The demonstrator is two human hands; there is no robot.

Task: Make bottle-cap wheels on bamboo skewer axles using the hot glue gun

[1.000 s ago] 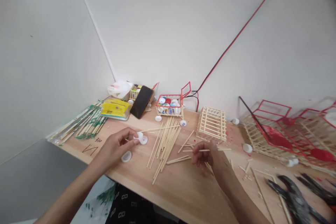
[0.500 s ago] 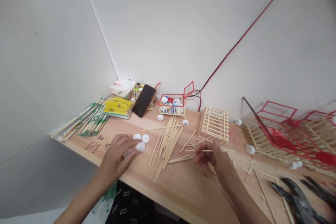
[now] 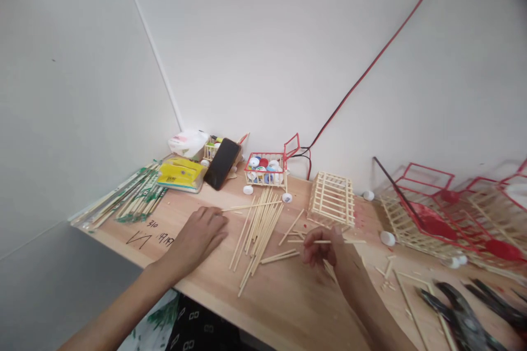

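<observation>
Left hand (image 3: 203,233) moved flat over caps | right hand (image 3: 319,247) pinches stick (image 3: 329,241) | wooden table (image 3: 288,290), white corner walls (image 3: 288,49)

The near strip of the table (image 3: 284,296) between the left hand (image 3: 200,235) and the right hand (image 3: 323,248) is bare wood, open to a pass. Between the hands, the loose sticks (image 3: 259,225) fan across the middle. Behind them the cap basket (image 3: 267,168) and the stick cage (image 3: 332,199) block the way to the wall. Left rear is crowded by the phone (image 3: 222,163) and the yellow pack (image 3: 182,173). Pliers (image 3: 461,312) and red frames (image 3: 444,208) fill the right side.
</observation>
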